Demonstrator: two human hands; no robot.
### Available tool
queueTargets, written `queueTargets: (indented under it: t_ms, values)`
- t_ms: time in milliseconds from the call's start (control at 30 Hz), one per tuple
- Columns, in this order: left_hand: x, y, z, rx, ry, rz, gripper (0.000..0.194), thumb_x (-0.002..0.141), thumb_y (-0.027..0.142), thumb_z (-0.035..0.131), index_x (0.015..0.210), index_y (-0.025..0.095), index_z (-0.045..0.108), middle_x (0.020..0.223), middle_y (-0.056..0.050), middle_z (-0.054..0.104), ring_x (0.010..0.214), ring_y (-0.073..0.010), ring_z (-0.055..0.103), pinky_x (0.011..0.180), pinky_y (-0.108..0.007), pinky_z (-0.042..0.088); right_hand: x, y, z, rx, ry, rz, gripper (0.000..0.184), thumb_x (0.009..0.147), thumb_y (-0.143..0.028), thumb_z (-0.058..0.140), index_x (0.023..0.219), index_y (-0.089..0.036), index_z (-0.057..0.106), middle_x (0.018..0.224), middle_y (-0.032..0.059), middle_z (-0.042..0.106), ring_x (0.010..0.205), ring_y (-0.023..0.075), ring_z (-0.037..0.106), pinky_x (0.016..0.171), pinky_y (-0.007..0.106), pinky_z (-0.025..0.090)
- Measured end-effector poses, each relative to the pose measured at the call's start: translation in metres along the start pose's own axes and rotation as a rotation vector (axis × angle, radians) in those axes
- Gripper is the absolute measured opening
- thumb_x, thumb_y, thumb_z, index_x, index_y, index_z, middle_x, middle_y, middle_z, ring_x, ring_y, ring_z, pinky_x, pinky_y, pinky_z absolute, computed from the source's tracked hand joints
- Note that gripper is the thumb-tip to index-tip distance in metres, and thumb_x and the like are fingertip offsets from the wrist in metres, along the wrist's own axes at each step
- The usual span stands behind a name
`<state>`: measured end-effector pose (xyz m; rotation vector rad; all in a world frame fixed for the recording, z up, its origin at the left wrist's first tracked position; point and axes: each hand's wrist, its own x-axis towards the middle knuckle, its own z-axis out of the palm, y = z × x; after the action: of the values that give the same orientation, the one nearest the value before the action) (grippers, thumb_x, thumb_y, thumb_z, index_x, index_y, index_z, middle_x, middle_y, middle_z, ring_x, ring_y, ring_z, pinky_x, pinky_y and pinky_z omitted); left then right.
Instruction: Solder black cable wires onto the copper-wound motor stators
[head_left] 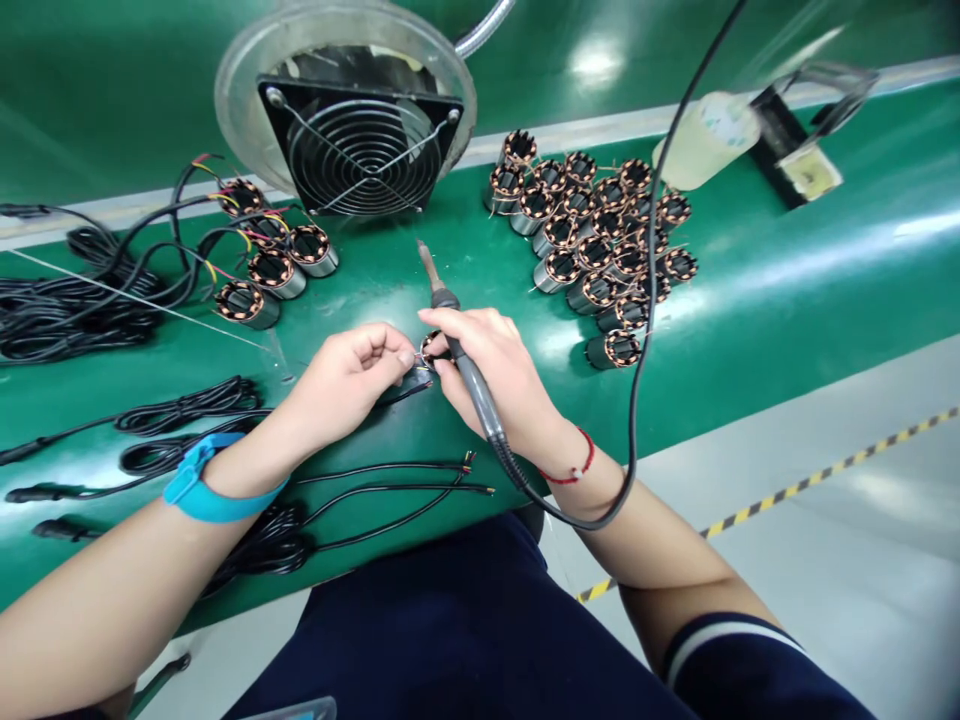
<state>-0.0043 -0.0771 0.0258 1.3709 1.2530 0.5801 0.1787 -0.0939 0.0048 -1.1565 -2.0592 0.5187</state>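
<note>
My left hand (349,385) pinches a small copper-wound motor stator (431,350) at its fingertips, with a black cable (405,390) running from it along the bench. My right hand (487,370) is shut around the dark grip of a soldering iron (465,350), whose metal tip (427,265) points away from me. The tip is apart from the stator. Several stators with attached wires (274,265) stand to the left, and a larger cluster of bare wound stators (592,235) stands upright to the right.
A black fan (364,145) in a round housing stands behind the hands. Coiled black cables (75,310) lie along the left of the green bench (750,280). A plastic bottle (705,140) lies at the back right. The iron's cord (645,300) arches over my right forearm.
</note>
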Motion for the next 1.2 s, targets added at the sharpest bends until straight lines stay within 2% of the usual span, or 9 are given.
queueTargets:
  t_ms: [167, 267, 367, 567, 733, 900, 967, 1067, 1200]
  values:
    - [0.0, -0.001, -0.001, -0.063, -0.018, -0.003, 0.014, 0.082, 0.029, 0.059, 0.076, 0.016, 0.058, 0.062, 0.004, 0.05, 0.053, -0.0076, 0.04, 0.05, -0.021, 0.031, -0.006, 0.001, 0.006, 0.03, 0.097, 0.004, 0.044, 0.087, -0.018, 0.053, 0.129, -0.027, 0.045, 0.091, 0.0012, 0.066, 0.094, 0.0223, 0.056, 0.087, 0.039, 0.044]
    - [0.0, -0.001, 0.0, -0.139, -0.023, -0.009, 0.009, 0.081, 0.025, 0.06, 0.081, 0.016, 0.057, 0.063, 0.004, 0.051, 0.053, -0.0071, 0.041, 0.049, -0.021, 0.031, -0.006, 0.0, 0.008, -0.044, 0.065, -0.035, 0.043, 0.085, -0.019, 0.056, 0.127, -0.026, 0.047, 0.088, 0.0019, 0.066, 0.091, 0.0233, 0.054, 0.084, 0.039, 0.041]
    - [-0.001, -0.002, -0.001, -0.19, -0.022, 0.004, 0.009, 0.079, 0.021, 0.06, 0.077, 0.017, 0.052, 0.062, 0.005, 0.05, 0.052, -0.0067, 0.041, 0.048, -0.02, 0.032, -0.006, -0.001, 0.011, -0.07, 0.041, -0.053, 0.044, 0.085, -0.017, 0.055, 0.127, -0.028, 0.046, 0.087, 0.0011, 0.066, 0.091, 0.0232, 0.055, 0.083, 0.038, 0.04]
    - [-0.004, -0.004, -0.004, -0.147, 0.002, 0.018, 0.011, 0.083, 0.026, 0.059, 0.08, 0.018, 0.053, 0.062, 0.004, 0.052, 0.054, -0.0088, 0.048, 0.052, -0.021, 0.039, -0.006, -0.004, 0.014, -0.004, 0.113, -0.015, 0.04, 0.088, -0.017, 0.053, 0.126, -0.029, 0.046, 0.088, -0.0003, 0.067, 0.09, 0.0208, 0.057, 0.085, 0.038, 0.041]
    - [-0.007, -0.007, -0.005, 0.092, 0.001, 0.244, 0.008, 0.087, 0.026, 0.058, 0.085, 0.018, 0.059, 0.083, -0.001, 0.06, 0.07, -0.0123, 0.055, 0.065, -0.025, 0.045, -0.005, -0.005, 0.014, 0.052, 0.145, -0.022, 0.041, 0.087, -0.016, 0.054, 0.125, -0.029, 0.046, 0.088, -0.0014, 0.068, 0.088, 0.0199, 0.058, 0.085, 0.038, 0.042]
    - [-0.009, -0.003, -0.007, 0.394, 0.024, 0.476, 0.01, 0.089, 0.02, 0.054, 0.085, 0.018, 0.063, 0.089, -0.003, 0.065, 0.087, -0.0157, 0.059, 0.082, -0.029, 0.045, -0.005, -0.006, 0.015, 0.117, 0.169, -0.023, 0.043, 0.087, -0.014, 0.054, 0.126, -0.027, 0.045, 0.086, -0.0019, 0.068, 0.086, 0.019, 0.057, 0.084, 0.037, 0.043]
    - [-0.01, -0.002, -0.006, 0.372, 0.045, 0.447, 0.01, 0.089, 0.02, 0.054, 0.084, 0.018, 0.063, 0.087, -0.003, 0.065, 0.083, -0.015, 0.058, 0.077, -0.027, 0.045, -0.005, -0.006, 0.015, 0.122, 0.159, -0.027, 0.044, 0.086, -0.013, 0.055, 0.127, -0.027, 0.045, 0.086, -0.0022, 0.067, 0.086, 0.019, 0.057, 0.084, 0.037, 0.043]
    - [-0.01, -0.003, -0.005, 0.237, 0.08, 0.326, 0.01, 0.088, 0.021, 0.055, 0.081, 0.018, 0.062, 0.083, -0.001, 0.061, 0.074, -0.013, 0.055, 0.067, -0.025, 0.043, -0.005, -0.006, 0.014, 0.094, 0.148, -0.028, 0.044, 0.086, -0.014, 0.054, 0.127, -0.028, 0.045, 0.086, -0.0023, 0.067, 0.087, 0.0196, 0.057, 0.084, 0.038, 0.043]
    - [-0.008, -0.004, -0.006, 0.214, 0.127, 0.264, 0.008, 0.085, 0.019, 0.057, 0.078, 0.017, 0.061, 0.079, 0.0, 0.058, 0.073, -0.0121, 0.053, 0.067, -0.025, 0.041, -0.005, -0.004, 0.011, 0.068, 0.19, 0.003, 0.046, 0.085, -0.017, 0.056, 0.128, -0.028, 0.045, 0.092, -0.0007, 0.068, 0.093, 0.0211, 0.057, 0.087, 0.039, 0.043]
